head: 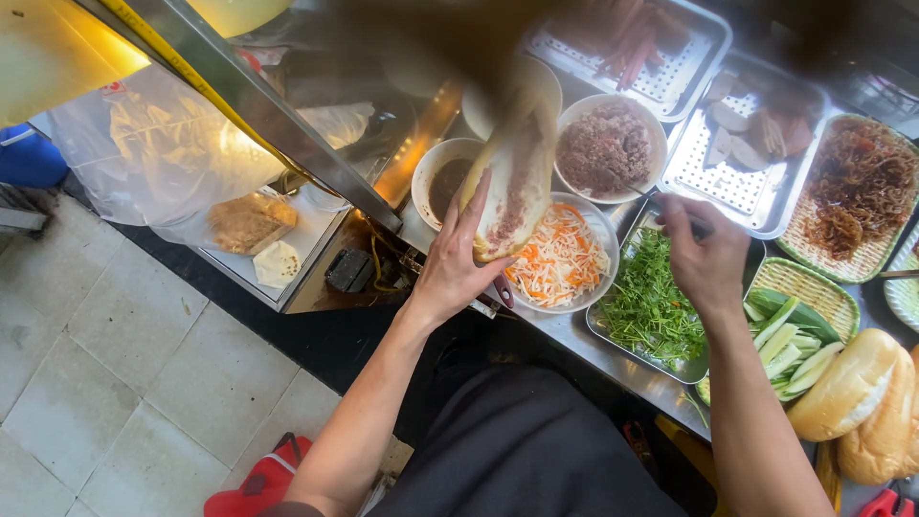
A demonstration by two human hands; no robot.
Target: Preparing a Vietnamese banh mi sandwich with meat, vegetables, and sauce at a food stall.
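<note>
Wrapping around a split baguette (pixel 507 191), the left hand (pixel 452 263) has a closed grip on the bread from below, fingers curled along its crust, and holds it open-side up above the counter (pixel 613 369), over the gap between two bowls. The loaf's cut face shows a reddish-brown spread. The right hand (pixel 706 257) is closed in a pinch around a thin dark utensil handle, too blurred to name, just above a steel tray of green herbs (pixel 651 306). Directly under the baguette's lower end sits a bowl of shredded carrot and white radish (pixel 560 257); beside it to the left is a bowl of dark sauce (pixel 445 182), and behind it a bowl of minced brown meat (pixel 605 148). To the right lie a woven basket of cucumber spears (pixel 795 335), whole bread rolls (pixel 852 388), a basket of brown shredded meat (pixel 857 196), and perforated steel trays of sliced meats (pixel 742 144).
</note>
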